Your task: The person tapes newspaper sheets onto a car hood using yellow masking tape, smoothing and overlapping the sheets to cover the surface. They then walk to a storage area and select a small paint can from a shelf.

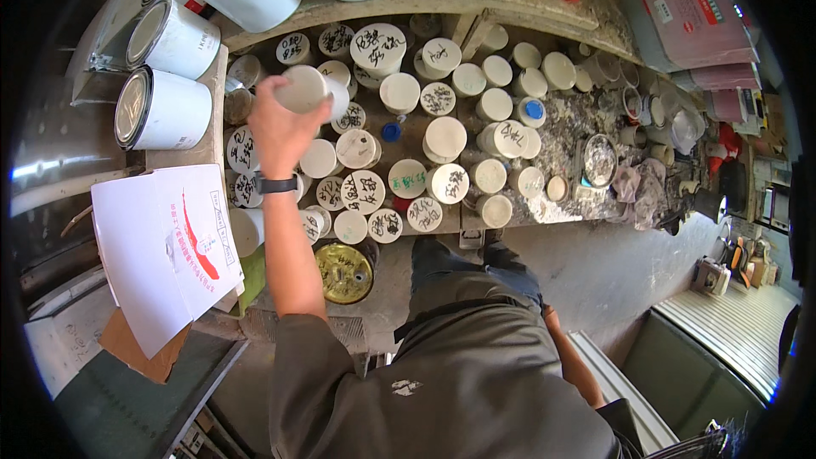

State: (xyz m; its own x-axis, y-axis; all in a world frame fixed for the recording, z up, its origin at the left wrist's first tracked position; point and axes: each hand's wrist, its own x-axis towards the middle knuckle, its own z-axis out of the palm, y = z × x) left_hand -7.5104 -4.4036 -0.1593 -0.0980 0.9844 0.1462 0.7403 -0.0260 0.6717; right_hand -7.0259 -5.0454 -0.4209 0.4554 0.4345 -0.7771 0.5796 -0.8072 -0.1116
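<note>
My left hand [285, 124], with a dark band at its wrist, grips a white lidded plastic tub [302, 89]. The tub is slightly blurred and held above the back left of a crowded workbench [408, 118]. Many similar white tubs stand beneath and around it, some with handwriting on their lids, such as a large tub [377, 51] and a smaller lettered tub [349, 117]. A blue cap [391, 132] lies between tubs to the right of the hand. My right forearm [577, 357] hangs beside my hip; the right hand is hidden by my torso.
Metal paint cans [167, 108] line the left ledge above a white cardboard box [162, 248]. A raised shelf [408, 3] with pails crosses the back. Paint-crusted residue [561, 134] covers the bench's right part. A yellow-topped drum [345, 273] stands below the front edge.
</note>
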